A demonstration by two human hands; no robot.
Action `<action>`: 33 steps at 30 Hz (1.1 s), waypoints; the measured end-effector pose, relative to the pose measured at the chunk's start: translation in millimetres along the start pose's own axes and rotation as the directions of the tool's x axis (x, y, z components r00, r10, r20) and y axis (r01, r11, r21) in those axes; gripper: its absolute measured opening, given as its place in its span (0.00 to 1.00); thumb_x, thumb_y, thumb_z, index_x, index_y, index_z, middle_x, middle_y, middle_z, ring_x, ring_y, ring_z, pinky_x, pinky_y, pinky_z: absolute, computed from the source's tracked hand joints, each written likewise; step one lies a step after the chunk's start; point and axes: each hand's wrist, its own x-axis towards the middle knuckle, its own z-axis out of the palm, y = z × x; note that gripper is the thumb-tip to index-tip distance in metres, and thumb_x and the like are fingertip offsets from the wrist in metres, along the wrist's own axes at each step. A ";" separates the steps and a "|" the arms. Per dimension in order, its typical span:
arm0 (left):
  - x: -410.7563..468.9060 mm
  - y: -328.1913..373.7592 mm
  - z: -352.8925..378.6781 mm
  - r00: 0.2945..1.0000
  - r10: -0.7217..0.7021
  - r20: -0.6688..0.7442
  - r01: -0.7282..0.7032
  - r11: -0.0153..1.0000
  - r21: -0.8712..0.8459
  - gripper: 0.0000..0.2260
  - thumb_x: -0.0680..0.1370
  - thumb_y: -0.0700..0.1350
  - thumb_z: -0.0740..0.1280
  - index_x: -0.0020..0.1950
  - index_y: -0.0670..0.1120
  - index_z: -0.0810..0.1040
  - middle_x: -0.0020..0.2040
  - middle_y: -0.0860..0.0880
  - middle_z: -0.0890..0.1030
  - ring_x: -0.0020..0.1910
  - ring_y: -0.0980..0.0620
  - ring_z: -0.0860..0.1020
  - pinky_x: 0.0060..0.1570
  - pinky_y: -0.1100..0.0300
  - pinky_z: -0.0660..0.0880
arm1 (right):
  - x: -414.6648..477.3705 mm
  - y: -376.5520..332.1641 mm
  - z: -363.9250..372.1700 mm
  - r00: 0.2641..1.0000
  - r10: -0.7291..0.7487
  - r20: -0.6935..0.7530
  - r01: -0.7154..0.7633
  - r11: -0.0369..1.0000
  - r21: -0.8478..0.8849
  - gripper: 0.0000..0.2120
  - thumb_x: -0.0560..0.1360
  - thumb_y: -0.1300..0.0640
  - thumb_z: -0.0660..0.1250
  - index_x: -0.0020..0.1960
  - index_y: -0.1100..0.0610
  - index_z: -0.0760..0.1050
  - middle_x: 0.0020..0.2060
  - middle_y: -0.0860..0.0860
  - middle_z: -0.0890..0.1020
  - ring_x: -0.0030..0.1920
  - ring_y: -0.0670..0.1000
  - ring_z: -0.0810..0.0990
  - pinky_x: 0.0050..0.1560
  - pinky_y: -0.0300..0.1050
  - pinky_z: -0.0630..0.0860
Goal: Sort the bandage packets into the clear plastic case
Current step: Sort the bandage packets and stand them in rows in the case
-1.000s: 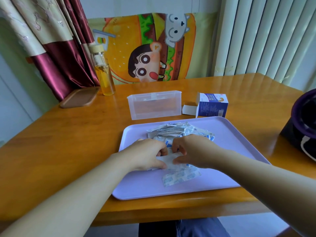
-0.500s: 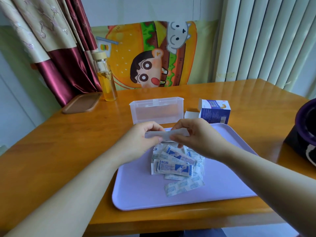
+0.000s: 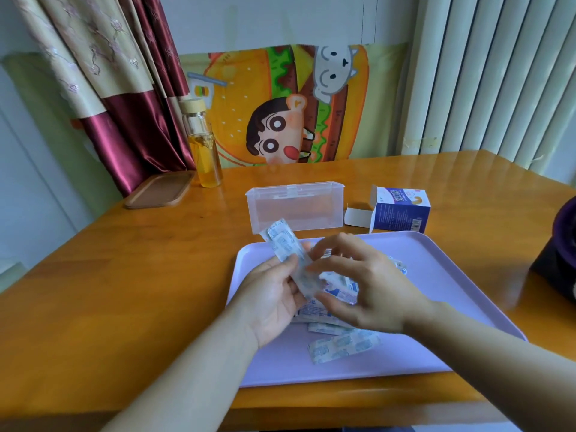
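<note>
Evidently, the clear plastic case (image 3: pixel 296 210) is unfilled; bandage packets (image 3: pixel 282 244) are gripped by the left hand (image 3: pixel 274 297), the right hand (image 3: pixel 371 288) is held open, and loose packets (image 3: pixel 343 344) are left on the tray (image 3: pixel 442 275).

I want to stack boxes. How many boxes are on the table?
2. The clear plastic case stands just behind the purple tray; the blue cardboard box stands right of it, flap open. The dark thing at the right edge is cut off, so unclear.
</note>
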 end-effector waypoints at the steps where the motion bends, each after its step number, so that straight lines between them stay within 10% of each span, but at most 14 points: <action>1: -0.5 0.6 -2.7 1.000 -0.004 -0.004 0.004 0.998 0.058 0.12 0.82 0.40 0.56 0.58 0.43 0.78 0.48 0.45 0.84 0.43 0.51 0.83 0.40 0.59 0.80 | 0.9 -0.9 -3.1 0.997 0.077 -0.013 -0.076 0.995 0.063 0.13 0.71 0.52 0.68 0.53 0.56 0.80 0.50 0.50 0.76 0.47 0.45 0.75 0.49 0.37 0.73; 6: -6.0 -1.3 1.1 0.999 -0.015 0.041 0.001 0.945 0.328 0.10 0.79 0.39 0.61 0.57 0.44 0.78 0.49 0.46 0.85 0.45 0.51 0.83 0.41 0.54 0.81 | 23.4 -5.6 -7.8 0.803 0.580 0.136 -0.566 0.670 0.481 0.21 0.71 0.54 0.72 0.62 0.49 0.71 0.43 0.45 0.79 0.34 0.48 0.79 0.37 0.36 0.75; 16: -7.4 7.0 -8.0 0.989 -0.117 0.087 0.078 0.930 0.359 0.08 0.77 0.43 0.64 0.53 0.43 0.79 0.39 0.49 0.84 0.34 0.54 0.81 0.37 0.61 0.80 | 32.7 -6.1 -2.2 0.794 0.571 0.209 -0.579 0.605 0.547 0.06 0.73 0.61 0.69 0.46 0.65 0.78 0.33 0.52 0.83 0.32 0.44 0.80 0.37 0.34 0.76; 24: -6.8 12.9 -19.1 1.000 -0.008 0.008 0.005 0.938 0.348 0.08 0.80 0.41 0.61 0.56 0.43 0.78 0.38 0.50 0.84 0.32 0.56 0.80 0.34 0.62 0.78 | 34.1 -4.6 -15.8 0.833 0.526 0.170 -0.552 0.780 0.295 0.04 0.75 0.53 0.67 0.48 0.52 0.79 0.36 0.41 0.80 0.31 0.39 0.73 0.33 0.30 0.70; 33: -14.0 5.8 -11.9 0.993 -0.011 0.120 -0.071 0.752 0.655 0.07 0.79 0.43 0.62 0.55 0.51 0.76 0.44 0.55 0.85 0.35 0.59 0.81 0.36 0.66 0.75 | 38.9 -7.4 -7.4 0.713 0.628 0.312 -0.692 0.560 0.455 0.11 0.73 0.52 0.71 0.37 0.59 0.77 0.28 0.48 0.76 0.29 0.45 0.69 0.32 0.36 0.68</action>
